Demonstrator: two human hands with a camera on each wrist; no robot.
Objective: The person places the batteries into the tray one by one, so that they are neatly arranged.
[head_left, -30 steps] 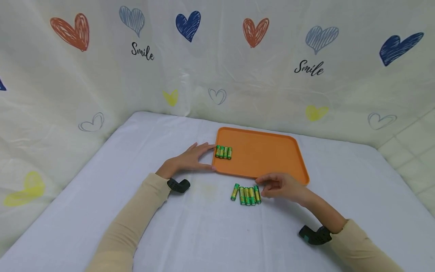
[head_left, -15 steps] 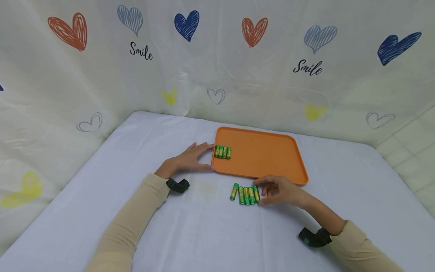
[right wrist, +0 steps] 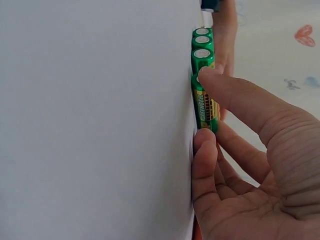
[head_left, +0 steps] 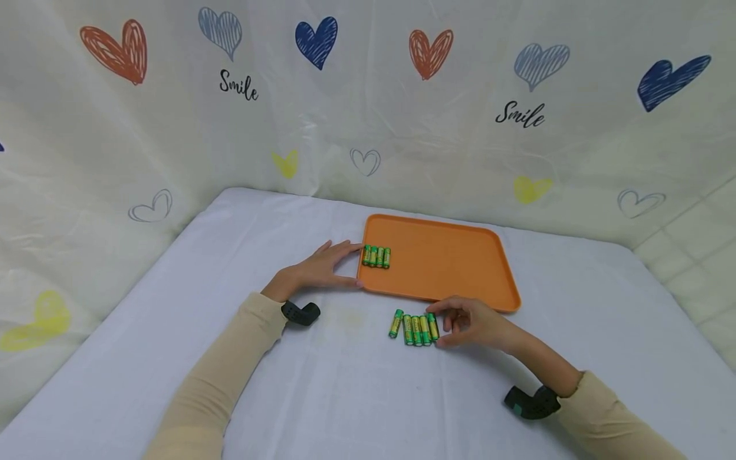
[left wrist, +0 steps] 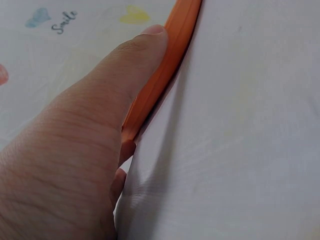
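On the white cloth, my right hand (head_left: pixel 476 324) pinches the rightmost green battery (head_left: pixel 432 326) lengthwise. In the right wrist view, the thumb (right wrist: pixel 240 95) lies at one end of that battery (right wrist: pixel 205 105) and a fingertip at the other. Beside it stand several green batteries (head_left: pixel 416 330) in a row, and a slightly slanted battery (head_left: pixel 395 324) lies apart at their left. My left hand (head_left: pixel 316 267) spreads its thumb and fingers against the left edge of the orange tray (head_left: pixel 448 259). Several batteries (head_left: pixel 376 257) lie side by side inside that edge.
Behind the tray, a pale curtain (head_left: pixel 356 115) printed with hearts hangs at the table's far edge. A black wrist device (head_left: pixel 301 314) sits on the left wrist, and another black device (head_left: pixel 531 402) on the right. The white tablecloth (head_left: pixel 345 396) spreads in front.
My right hand has shifted slightly left and its thumb has moved down to the near end of the rightmost battery. My left hand and the tray keep their places.
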